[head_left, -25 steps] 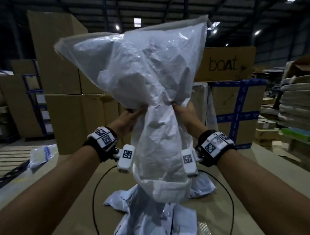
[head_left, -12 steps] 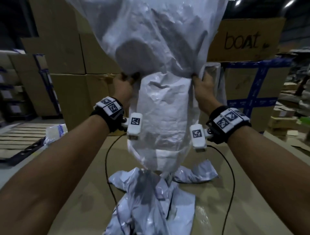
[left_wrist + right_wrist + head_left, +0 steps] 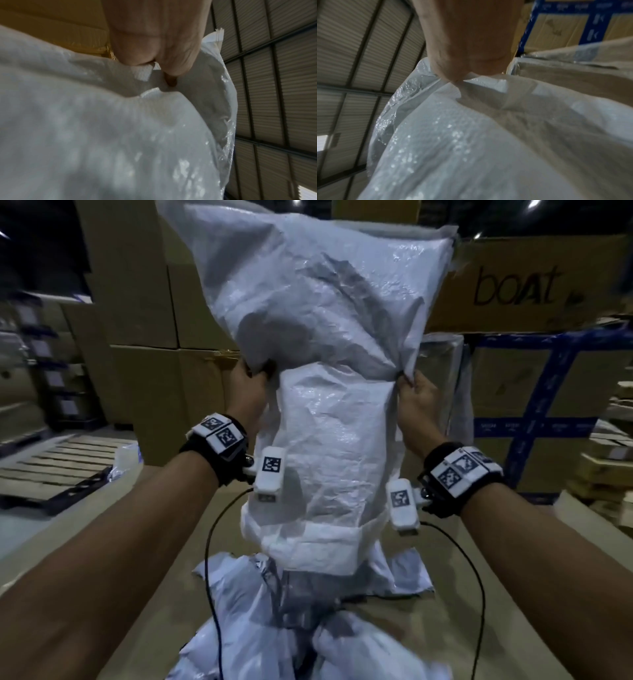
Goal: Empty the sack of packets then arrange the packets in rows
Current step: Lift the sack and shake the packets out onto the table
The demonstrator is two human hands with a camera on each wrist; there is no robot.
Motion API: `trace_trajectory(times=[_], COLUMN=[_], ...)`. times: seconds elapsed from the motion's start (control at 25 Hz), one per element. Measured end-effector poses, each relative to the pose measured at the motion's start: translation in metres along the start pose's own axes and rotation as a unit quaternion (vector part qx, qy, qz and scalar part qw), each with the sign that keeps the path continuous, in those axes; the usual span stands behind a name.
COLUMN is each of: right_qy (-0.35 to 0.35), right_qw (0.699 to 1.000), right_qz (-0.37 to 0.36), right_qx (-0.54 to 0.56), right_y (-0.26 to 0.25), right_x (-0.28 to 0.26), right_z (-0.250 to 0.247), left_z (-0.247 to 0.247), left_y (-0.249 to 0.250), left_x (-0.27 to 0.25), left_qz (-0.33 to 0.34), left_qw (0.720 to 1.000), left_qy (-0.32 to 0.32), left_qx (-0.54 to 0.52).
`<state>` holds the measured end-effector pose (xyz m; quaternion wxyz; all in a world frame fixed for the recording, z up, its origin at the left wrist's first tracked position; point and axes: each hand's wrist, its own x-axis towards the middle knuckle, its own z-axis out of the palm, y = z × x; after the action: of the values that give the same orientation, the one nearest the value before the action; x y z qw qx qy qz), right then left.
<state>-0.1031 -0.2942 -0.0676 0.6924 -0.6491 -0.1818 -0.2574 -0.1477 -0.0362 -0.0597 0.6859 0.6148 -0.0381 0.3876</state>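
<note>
A white woven sack [image 3: 329, 344] hangs upside down in front of me, mouth downward over the table. My left hand [image 3: 248, 385] grips its left side and my right hand [image 3: 412, 395] pinches its right side at mid height. The left wrist view shows fingers [image 3: 154, 54] clenched on a fold of the sack [image 3: 102, 135]; in the right wrist view my fingers [image 3: 465, 60] bunch the sack [image 3: 488, 148]. A dark bulge shows through the upper sack. Several grey-white packets [image 3: 260, 611] lie heaped on the table below the mouth.
The brown table [image 3: 164, 594] runs under the heap. Stacked cardboard boxes [image 3: 144, 320] stand behind, one marked "boat" [image 3: 520, 289], another with blue tape [image 3: 548, 419]. A wooden pallet [image 3: 51, 467] lies at left. Black cables [image 3: 209, 542] trail from the wrist units.
The sack has risen higher and the head view has tipped downward. More packets now lie in the heap on the table. Both hands keep their hold.
</note>
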Motion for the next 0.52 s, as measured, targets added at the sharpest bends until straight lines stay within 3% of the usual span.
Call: trace_trajectory(times=[0.24,0.36,0.52], right_qy=[-0.013,-0.021,-0.040], right_qw=[0.999,0.999,0.996], right_qz=[0.008,-0.012,-0.033], right_qx=[0.030,0.047,0.067], right_y=[0.019,0.014,-0.001], right_x=[0.007,0.003,0.001], right_z=[-0.007,0.004,0.010], left_z=[0.001,0.003,-0.005], left_y=[-0.013,-0.007,0.013], left_x=[-0.007,-0.012,-0.012], left_qz=[-0.018,-0.049,-0.090], left_qw=[0.999,0.998,0.981], left_qy=[-0.022,-0.002,-0.088], left_qx=[-0.030,-0.050,-0.145])
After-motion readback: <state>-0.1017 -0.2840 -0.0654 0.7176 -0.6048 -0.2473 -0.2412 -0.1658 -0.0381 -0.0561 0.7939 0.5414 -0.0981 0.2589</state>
